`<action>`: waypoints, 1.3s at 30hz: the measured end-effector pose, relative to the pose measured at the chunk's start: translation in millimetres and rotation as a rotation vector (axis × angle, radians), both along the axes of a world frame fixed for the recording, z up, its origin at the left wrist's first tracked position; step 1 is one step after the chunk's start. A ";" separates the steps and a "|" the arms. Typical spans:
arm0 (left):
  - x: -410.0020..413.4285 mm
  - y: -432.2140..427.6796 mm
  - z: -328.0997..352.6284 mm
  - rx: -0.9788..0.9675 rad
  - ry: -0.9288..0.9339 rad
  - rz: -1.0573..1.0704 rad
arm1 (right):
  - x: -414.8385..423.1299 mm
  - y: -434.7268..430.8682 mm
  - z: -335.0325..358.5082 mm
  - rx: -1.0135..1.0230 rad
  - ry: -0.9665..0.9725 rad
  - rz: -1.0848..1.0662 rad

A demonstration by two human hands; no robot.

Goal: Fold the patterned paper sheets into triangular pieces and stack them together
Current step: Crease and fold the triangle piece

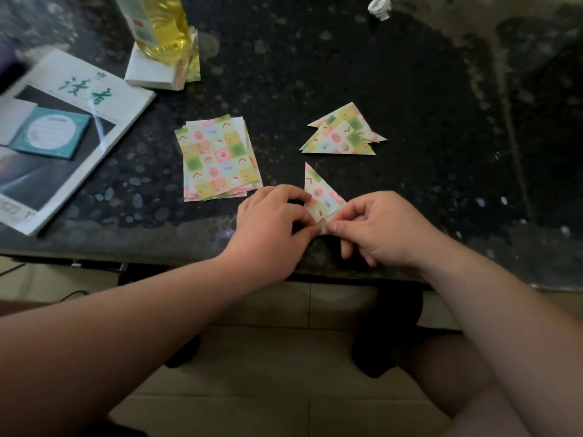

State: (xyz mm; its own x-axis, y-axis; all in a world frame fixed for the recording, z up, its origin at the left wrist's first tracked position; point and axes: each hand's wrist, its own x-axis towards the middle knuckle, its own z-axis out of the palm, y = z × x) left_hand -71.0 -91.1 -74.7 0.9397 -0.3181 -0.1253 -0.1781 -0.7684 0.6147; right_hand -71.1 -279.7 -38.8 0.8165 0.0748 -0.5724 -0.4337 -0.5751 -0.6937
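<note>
On my feed both grips are at the near edge of the tabletop (410, 89), at six o'clock, meeting on one folded triangle (323, 192) of patterned paper; its point aims toward twelve o'clock and its lower corner is caught between the two grips. The left grip (268, 228) is curled, its fingers lying over the triangle's left edge and its thumb pinching the bottom corner; the right grip (378, 228) is curled too, thumb and forefinger pinching the same corner from the other side, the other fingers tucked under.

From that piece, the stack of flat sheets (217, 159) lies near at ten o'clock, loosely squared with edges fanned; the pile of finished triangles (344, 134) lies at one o'clock, overlapping one another, apart from the piece in hand.

Further out at ten o'clock a magazine (126, 99) rests on the tabletop with a teal notepad (50, 132) on it; at eleven o'clock a bottle (161, 23) of yellow liquid stands on a white block (148, 70), with more patterned paper (193, 63) just beside it; a crumpled paper ball (380, 6) sits at the far edge around twelve o'clock; pale floor tiles (268, 357) show below the tabletop.
</note>
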 end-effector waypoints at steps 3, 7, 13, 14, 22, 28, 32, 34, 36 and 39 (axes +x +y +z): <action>-0.3 -0.7 0.5 -0.001 -0.007 -0.006 | -2.6 1.3 -4.9 -0.001 0.020 -0.017; 9.7 12.8 7.0 0.022 -0.040 -0.129 | -1.6 2.2 -4.2 -0.098 0.028 -0.006; 20.6 40.5 12.6 0.269 -0.041 -0.501 | -1.1 5.2 -3.1 -0.174 0.032 -0.004; 18.1 41.4 11.2 0.285 -0.054 -0.533 | -0.7 5.4 -3.3 -0.173 0.042 -0.015; 6.2 50.2 6.9 0.278 -0.091 -0.588 | 1.2 8.0 -5.5 -0.131 0.074 -0.103; -3.1 52.8 -4.4 0.369 -0.169 -0.631 | 4.6 1.2 -3.3 -0.004 0.109 -0.033; -0.8 55.2 -5.5 0.343 -0.170 -0.634 | 4.3 -1.9 -4.1 0.047 0.154 0.090; -0.3 56.5 -6.1 0.331 -0.173 -0.646 | 4.6 -3.8 -5.5 0.046 0.155 0.096; -0.1 57.6 -6.5 0.327 -0.176 -0.667 | 4.7 -4.5 -5.0 0.066 0.161 0.099; 1.7 58.8 -7.2 0.311 -0.165 -0.688 | 4.0 -3.9 -3.0 0.070 0.152 0.150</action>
State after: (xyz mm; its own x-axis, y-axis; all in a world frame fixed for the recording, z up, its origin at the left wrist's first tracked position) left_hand -69.3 -32.2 -81.8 0.5573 -0.8106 -0.1799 -0.7491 -0.5843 0.3122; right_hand -67.0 -283.6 -41.8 0.6982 0.2331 -0.6769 -0.4490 -0.5938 -0.6676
